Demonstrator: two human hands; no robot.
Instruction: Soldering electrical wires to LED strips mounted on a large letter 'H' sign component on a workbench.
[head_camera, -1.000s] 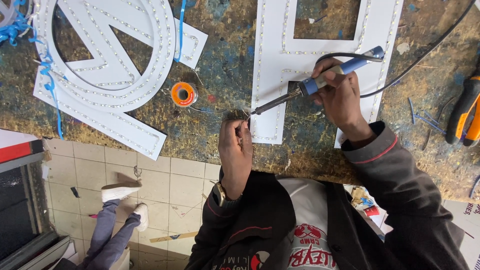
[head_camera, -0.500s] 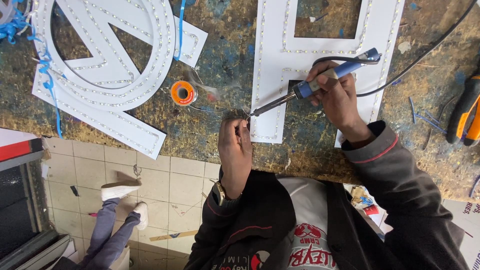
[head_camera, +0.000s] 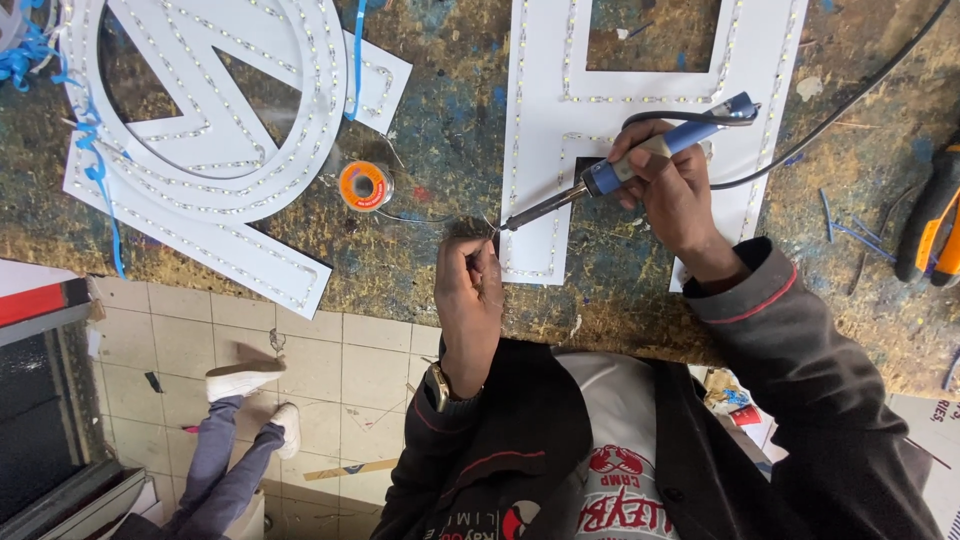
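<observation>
- The right hand (head_camera: 672, 190) has its fingers wrapped tight round the blue handle of a soldering iron (head_camera: 640, 165), thumb on top, the whole fist closed on it.
- The iron slants down and to the left from that fist; its dark metal tip meets the lower left corner of a white letter panel (head_camera: 540, 120), just at the panel's edge.
- A black cord (head_camera: 850, 100) loops off the back of the handle and runs away across the bench to the upper right.
- The left hand (head_camera: 468, 295) sits just below the tip, fingers pinched together on a thin solder wire (head_camera: 430, 217), with the wire's end right at the iron's tip. The fingers are closed to a pinch, not a fist.
- That wire trails left to a small orange spool (head_camera: 364, 185), which lies flat on the bench between the two white panels.
- The letter panel under the iron has rows of small LED dots running along its strokes.
- To the left lies a second white sign piece (head_camera: 210, 140), round with a letter shape inside, also lined with LED dots, with blue wires (head_camera: 95, 150) hanging over its left side.
- All of it rests on a worn, stained workbench (head_camera: 450, 110).
- An orange and black tool (head_camera: 935, 220) lies at the bench's right edge, well apart from the hands.
- Below the bench, on the tiled floor (head_camera: 330, 350), another person's legs and white shoes (head_camera: 245, 380) show at lower left.
</observation>
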